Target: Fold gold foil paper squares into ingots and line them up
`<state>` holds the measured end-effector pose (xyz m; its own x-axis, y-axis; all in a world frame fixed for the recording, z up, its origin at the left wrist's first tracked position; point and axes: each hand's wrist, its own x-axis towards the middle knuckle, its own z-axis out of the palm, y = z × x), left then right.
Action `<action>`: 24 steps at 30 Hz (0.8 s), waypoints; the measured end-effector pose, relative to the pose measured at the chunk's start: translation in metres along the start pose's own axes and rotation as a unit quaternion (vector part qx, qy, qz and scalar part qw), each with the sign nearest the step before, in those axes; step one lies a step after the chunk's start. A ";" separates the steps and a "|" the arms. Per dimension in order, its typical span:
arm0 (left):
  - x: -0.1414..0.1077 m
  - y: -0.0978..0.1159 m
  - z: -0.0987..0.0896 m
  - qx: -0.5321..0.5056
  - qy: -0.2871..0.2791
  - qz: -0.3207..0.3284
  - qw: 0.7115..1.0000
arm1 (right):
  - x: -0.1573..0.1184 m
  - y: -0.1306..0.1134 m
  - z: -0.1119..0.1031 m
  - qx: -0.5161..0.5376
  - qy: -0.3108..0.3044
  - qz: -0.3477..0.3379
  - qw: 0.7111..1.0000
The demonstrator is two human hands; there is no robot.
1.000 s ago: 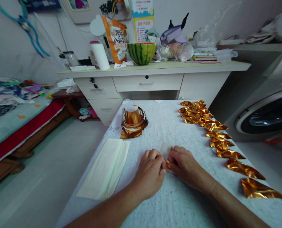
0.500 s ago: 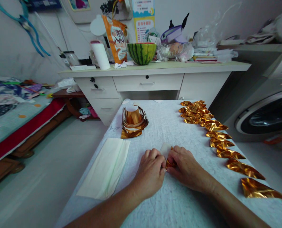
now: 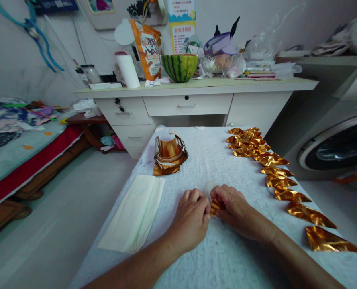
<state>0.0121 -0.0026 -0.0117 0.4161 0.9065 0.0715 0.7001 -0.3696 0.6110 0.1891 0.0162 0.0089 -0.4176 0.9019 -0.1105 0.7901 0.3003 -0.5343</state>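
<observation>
A small piece of gold foil [image 3: 216, 207] sits between my two hands over the table, with a whitish scrap of thin paper [image 3: 209, 188] showing just beyond it. My left hand [image 3: 192, 214] is closed, its fingertips pinching the left edge of the foil. On the other side my right hand [image 3: 237, 210] has its thumb and fingers curled round the foil, hiding part of it. A curled stack of gold foil sheets [image 3: 170, 154] stands farther back to the left. Pale paper sheets [image 3: 133, 214] lie left of my left hand.
Several folded gold foil pieces [image 3: 292, 195] line the right side of the cloth-covered table [image 3: 202, 156]. Behind it is a white desk [image 3: 166, 91] bearing a cut watermelon [image 3: 180, 67] and an orange bag [image 3: 148, 50]. A washing machine [image 3: 331, 100] stands right, a bed [image 3: 30, 156] left.
My right hand has shifted its grip slightly, and more of the gold foil shows between the hands. My left hand stays almost in place.
</observation>
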 end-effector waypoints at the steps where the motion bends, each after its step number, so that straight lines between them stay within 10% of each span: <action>1: 0.000 0.000 0.000 0.001 0.000 0.001 1.000 | 0.000 0.000 -0.001 0.006 -0.003 0.000 1.000; 15: -0.001 -0.001 0.001 -0.011 0.009 0.000 1.000 | 0.000 0.010 -0.005 0.027 -0.016 -0.041 0.999; 24: -0.001 -0.002 -0.001 -0.027 0.017 0.015 0.999 | 0.004 0.028 -0.008 0.244 0.016 -0.031 0.969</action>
<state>0.0095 -0.0022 -0.0119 0.4153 0.9021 0.1175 0.6551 -0.3862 0.6493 0.2130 0.0308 0.0000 -0.4374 0.8982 -0.0432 0.4545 0.1793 -0.8725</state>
